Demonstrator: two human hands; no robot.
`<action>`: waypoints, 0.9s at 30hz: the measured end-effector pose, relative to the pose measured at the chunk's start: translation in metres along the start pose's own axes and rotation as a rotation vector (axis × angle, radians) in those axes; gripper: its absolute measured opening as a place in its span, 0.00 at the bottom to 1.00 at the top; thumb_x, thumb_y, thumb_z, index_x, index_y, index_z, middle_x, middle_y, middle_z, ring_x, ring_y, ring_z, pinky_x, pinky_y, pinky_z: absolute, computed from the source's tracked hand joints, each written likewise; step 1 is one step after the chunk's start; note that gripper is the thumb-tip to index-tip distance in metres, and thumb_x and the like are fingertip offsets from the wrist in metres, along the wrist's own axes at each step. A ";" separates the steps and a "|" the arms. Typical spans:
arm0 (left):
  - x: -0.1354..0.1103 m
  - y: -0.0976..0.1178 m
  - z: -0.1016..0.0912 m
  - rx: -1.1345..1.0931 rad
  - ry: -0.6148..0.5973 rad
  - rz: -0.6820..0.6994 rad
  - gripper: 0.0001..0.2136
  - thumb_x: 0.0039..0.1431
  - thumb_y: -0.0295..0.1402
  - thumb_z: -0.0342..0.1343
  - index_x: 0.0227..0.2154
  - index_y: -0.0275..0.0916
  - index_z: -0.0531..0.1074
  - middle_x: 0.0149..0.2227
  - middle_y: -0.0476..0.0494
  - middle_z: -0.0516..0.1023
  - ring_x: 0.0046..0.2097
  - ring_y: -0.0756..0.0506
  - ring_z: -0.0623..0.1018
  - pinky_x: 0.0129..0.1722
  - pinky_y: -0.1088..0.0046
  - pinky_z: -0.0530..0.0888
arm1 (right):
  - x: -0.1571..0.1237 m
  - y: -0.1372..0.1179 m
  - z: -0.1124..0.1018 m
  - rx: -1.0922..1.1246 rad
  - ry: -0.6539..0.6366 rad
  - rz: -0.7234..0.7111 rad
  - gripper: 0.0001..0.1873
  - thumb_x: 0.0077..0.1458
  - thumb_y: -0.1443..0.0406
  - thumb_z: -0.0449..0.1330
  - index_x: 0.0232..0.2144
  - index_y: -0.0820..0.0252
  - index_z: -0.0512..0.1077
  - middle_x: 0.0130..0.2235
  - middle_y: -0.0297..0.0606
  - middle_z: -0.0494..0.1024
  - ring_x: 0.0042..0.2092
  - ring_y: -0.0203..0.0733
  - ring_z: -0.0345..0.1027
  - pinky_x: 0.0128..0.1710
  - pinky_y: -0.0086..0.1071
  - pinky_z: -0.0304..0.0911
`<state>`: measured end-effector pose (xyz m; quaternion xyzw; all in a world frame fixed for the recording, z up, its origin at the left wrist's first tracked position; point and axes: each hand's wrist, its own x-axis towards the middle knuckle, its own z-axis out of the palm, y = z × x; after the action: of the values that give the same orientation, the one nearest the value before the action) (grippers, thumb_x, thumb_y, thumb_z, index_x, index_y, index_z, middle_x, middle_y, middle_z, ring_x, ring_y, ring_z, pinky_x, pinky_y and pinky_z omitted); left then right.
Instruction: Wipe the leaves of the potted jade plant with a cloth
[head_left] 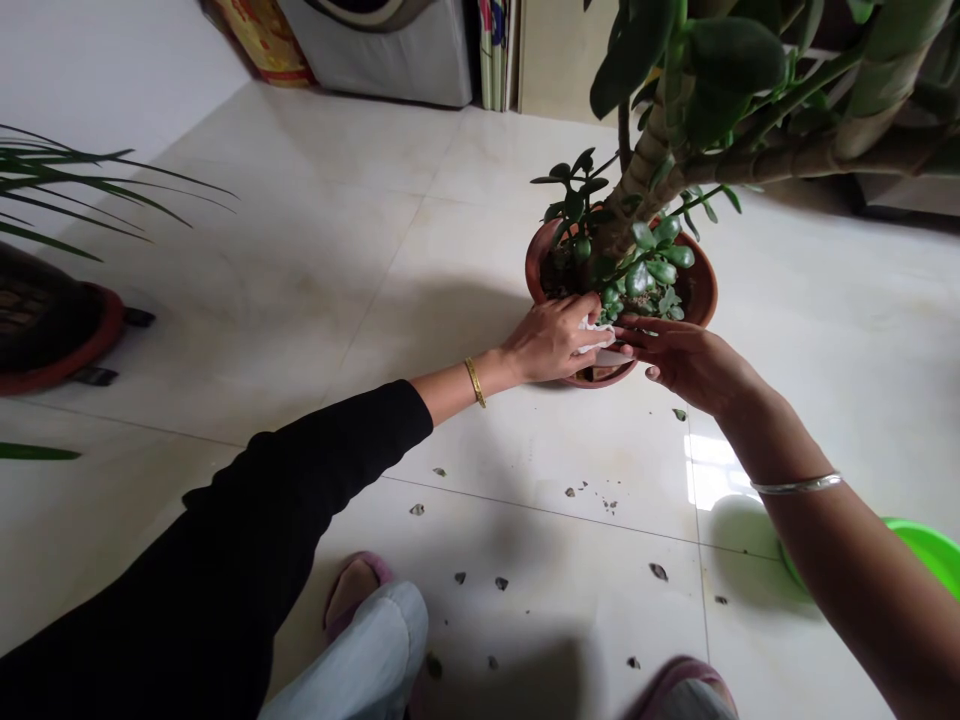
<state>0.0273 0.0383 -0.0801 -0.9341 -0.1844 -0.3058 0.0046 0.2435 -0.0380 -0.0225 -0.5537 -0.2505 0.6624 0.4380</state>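
Observation:
A brown clay pot [701,285] stands on the pale tiled floor and holds a jade plant [652,260] with a thick trunk and fleshy green leaves. My left hand [551,340], a gold bangle on its wrist, presses a white cloth [596,335] against the pot's near rim, fingers closed round it. My right hand [686,360], a silver bangle on its wrist, reaches to the same rim, fingertips touching the cloth's edge, fingers stretched forward.
Bits of dry leaf [499,582] litter the tiles in front of my knees. A green basin [930,550] sits at the right edge. A dark pot with long thin leaves [52,330] stands at the left. A grey appliance [390,45] is at the back.

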 end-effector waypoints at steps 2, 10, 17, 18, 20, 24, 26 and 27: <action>-0.002 -0.003 0.000 -0.034 0.072 -0.062 0.12 0.70 0.31 0.54 0.48 0.40 0.83 0.45 0.39 0.76 0.44 0.45 0.78 0.41 0.68 0.79 | 0.000 0.001 0.002 -0.042 0.016 -0.007 0.22 0.51 0.80 0.55 0.44 0.62 0.80 0.51 0.44 0.85 0.36 0.36 0.82 0.21 0.20 0.72; 0.001 -0.014 0.004 -0.111 0.205 -0.183 0.11 0.70 0.30 0.55 0.46 0.38 0.83 0.42 0.40 0.75 0.40 0.47 0.79 0.39 0.69 0.80 | 0.010 0.001 0.002 -0.204 0.001 0.015 0.22 0.52 0.77 0.56 0.47 0.61 0.79 0.51 0.45 0.85 0.31 0.37 0.81 0.16 0.22 0.66; 0.005 -0.012 0.007 -0.113 0.172 -0.167 0.11 0.70 0.30 0.54 0.46 0.38 0.82 0.44 0.40 0.75 0.43 0.45 0.79 0.40 0.68 0.81 | 0.012 0.000 0.002 -0.199 0.013 0.032 0.23 0.54 0.77 0.56 0.50 0.62 0.78 0.53 0.46 0.84 0.34 0.38 0.83 0.16 0.22 0.64; 0.005 -0.012 0.007 -0.107 0.171 -0.154 0.11 0.70 0.30 0.54 0.46 0.39 0.82 0.44 0.40 0.75 0.43 0.45 0.79 0.40 0.68 0.81 | 0.012 0.000 0.003 -0.199 0.013 0.035 0.21 0.55 0.76 0.55 0.48 0.63 0.78 0.52 0.47 0.85 0.34 0.39 0.83 0.16 0.22 0.64; 0.006 -0.011 0.009 -0.095 0.166 -0.123 0.11 0.70 0.30 0.54 0.46 0.39 0.82 0.44 0.40 0.75 0.43 0.45 0.79 0.40 0.68 0.81 | 0.013 0.000 0.003 -0.202 0.006 0.040 0.20 0.55 0.76 0.55 0.46 0.63 0.79 0.50 0.47 0.85 0.34 0.38 0.83 0.17 0.21 0.65; 0.010 -0.008 0.009 -0.036 0.106 -0.031 0.12 0.70 0.29 0.53 0.47 0.39 0.81 0.45 0.38 0.76 0.44 0.44 0.79 0.41 0.66 0.79 | 0.015 0.002 0.001 -0.191 -0.027 0.031 0.20 0.54 0.77 0.55 0.45 0.61 0.80 0.45 0.44 0.87 0.32 0.37 0.82 0.16 0.21 0.65; 0.014 -0.007 0.008 0.014 0.055 0.014 0.12 0.70 0.29 0.52 0.47 0.39 0.81 0.47 0.36 0.77 0.46 0.42 0.79 0.43 0.64 0.78 | 0.016 0.003 -0.002 -0.167 -0.050 0.020 0.20 0.53 0.77 0.56 0.44 0.60 0.80 0.44 0.43 0.87 0.32 0.38 0.82 0.17 0.21 0.66; 0.015 -0.007 0.007 0.039 0.023 0.029 0.13 0.71 0.29 0.51 0.47 0.39 0.81 0.49 0.35 0.77 0.47 0.41 0.79 0.43 0.63 0.78 | 0.017 0.003 -0.003 -0.154 -0.063 0.016 0.20 0.53 0.77 0.56 0.44 0.60 0.80 0.43 0.43 0.87 0.33 0.38 0.83 0.17 0.21 0.66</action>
<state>0.0400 0.0510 -0.0783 -0.9328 -0.1765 -0.3129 0.0295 0.2453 -0.0256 -0.0346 -0.5667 -0.3099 0.6618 0.3806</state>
